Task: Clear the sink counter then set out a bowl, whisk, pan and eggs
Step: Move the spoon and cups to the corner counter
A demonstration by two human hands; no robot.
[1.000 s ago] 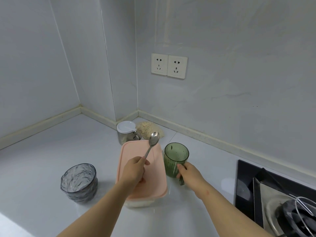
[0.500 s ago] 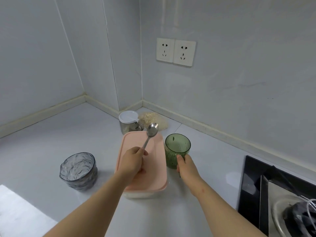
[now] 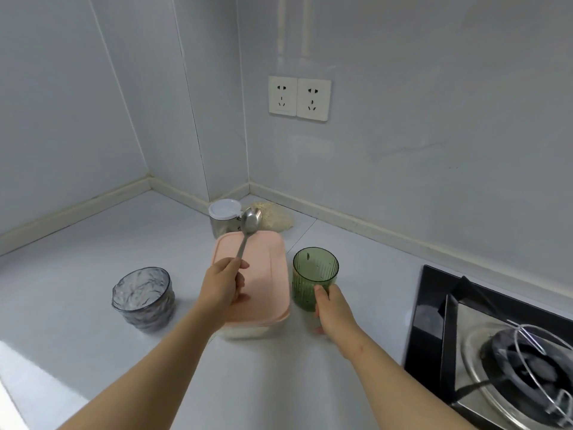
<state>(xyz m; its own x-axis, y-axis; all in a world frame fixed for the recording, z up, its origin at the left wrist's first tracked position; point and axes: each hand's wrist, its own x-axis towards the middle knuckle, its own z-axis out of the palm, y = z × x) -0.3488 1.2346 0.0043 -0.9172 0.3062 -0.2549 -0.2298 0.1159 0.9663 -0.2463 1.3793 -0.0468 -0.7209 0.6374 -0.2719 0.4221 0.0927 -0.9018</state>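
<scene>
Surface: white counter [image 3: 77, 243] is meeting grey walls behind the pink-lidded box [image 3: 266, 274].
Task thing: glass bowl [image 3: 142, 297] is sitting left of the box.
Left hand [image 3: 221, 287]: is pinching a spoon [image 3: 251, 221] above the box.
Right hand [image 3: 333, 308]: is curling fingers round a green cup [image 3: 314, 274] right of the box.

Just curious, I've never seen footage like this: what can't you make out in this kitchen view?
All in the head view:
- Inside the box: pink lid covers it.
- Inside the jar: white lid on, spoon partly in front.
- The beige heap in the corner: too blurred to name.
- The stove: cut off by right and bottom edges.
- The right hand: most fingers hidden behind the cup.
</scene>
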